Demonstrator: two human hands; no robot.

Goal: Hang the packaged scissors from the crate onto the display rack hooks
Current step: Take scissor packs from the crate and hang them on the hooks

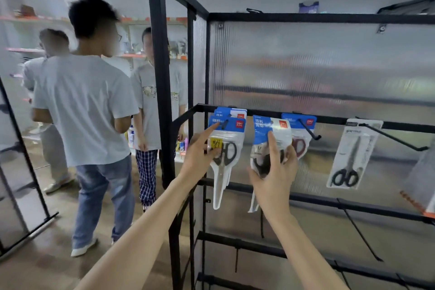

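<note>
**Two hands at the top rail of the scissors rack**

The black metal display rack with ribbed translucent back panels fills the right side of the view, its upper rail carrying several black wire hooks.

The left hand reaches up to the leftmost stack of blue-topped clear packs of black-handled scissors, which hangs from a hook at the rail's left end. Its forefinger is stretched out and touches the blue header card near the hang hole, while the thumb presses on the pack's front just beside a yellow sticker; the other fingers are curled behind, and I cannot tell whether they touch the pack.

The right hand grips a second blue-topped pack of scissors, fingers wrapped round its lower half and forefinger laid straight up the front. This pack is held upright just right of the hanging stack, its header at rail height; whether it is on a hook cannot be told.

Further right, a blue-topped pack of red-handled scissors hangs at the back of a long hook, partly hidden by the held pack. Well apart, a grey-carded pack of long black scissors hangs tilted from another hook.

On the left, three people in pale T-shirts stand on the brown floor.
</note>
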